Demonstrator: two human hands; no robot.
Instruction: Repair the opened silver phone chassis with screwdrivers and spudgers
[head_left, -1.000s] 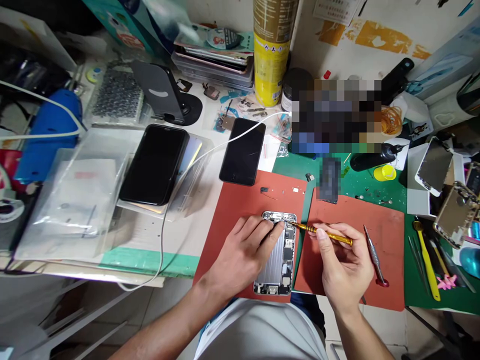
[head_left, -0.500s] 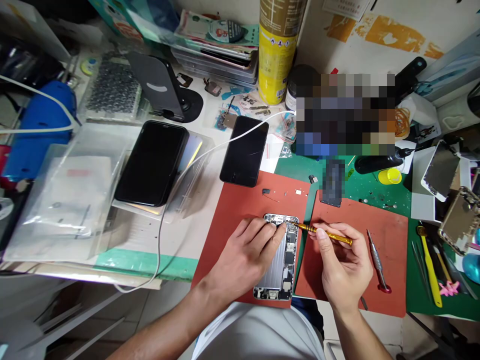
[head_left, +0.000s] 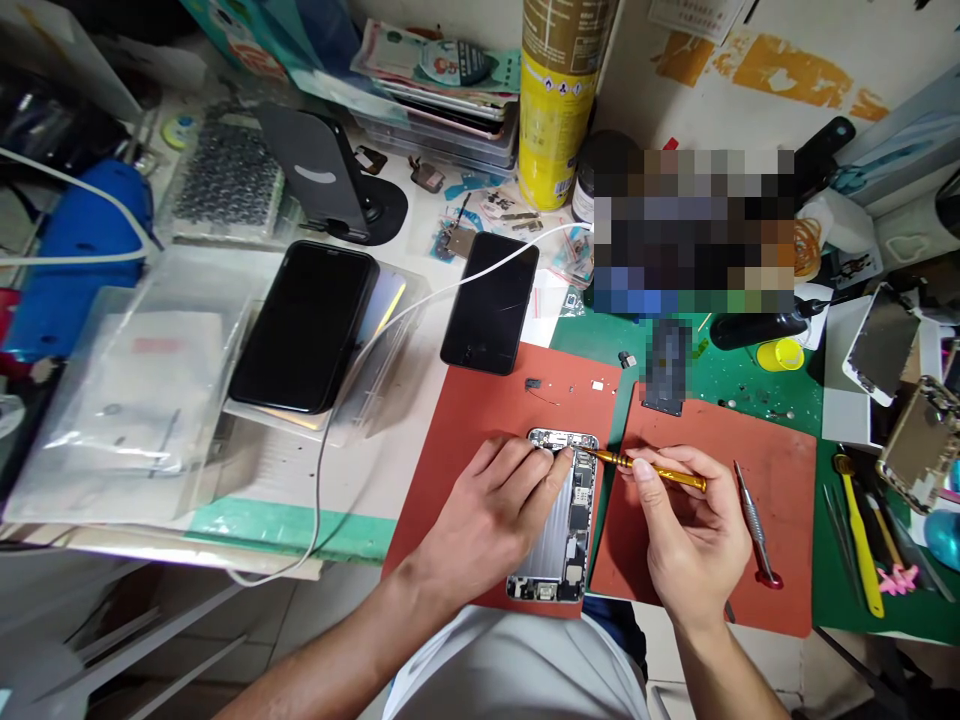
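Since a moment ago, my left hand [head_left: 487, 520] has shifted, baring more of the board [head_left: 579, 510]. On the red mat [head_left: 480, 420] lies the opened phone [head_left: 544, 560], beneath my hands. My left fingers [head_left: 517, 455], held together, press its top edge; my right hand [head_left: 690, 530] pinches a gold screwdriver [head_left: 660, 470], its tip at that edge.

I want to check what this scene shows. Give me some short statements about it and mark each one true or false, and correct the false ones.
1. The right hand holds a yellow screwdriver. True.
2. The open phone lies on a green mat. False: it lies on a red mat.
3. The left hand touches the top end of the open phone. True.
4. The yellow can lies on its side. False: the yellow can stands upright.
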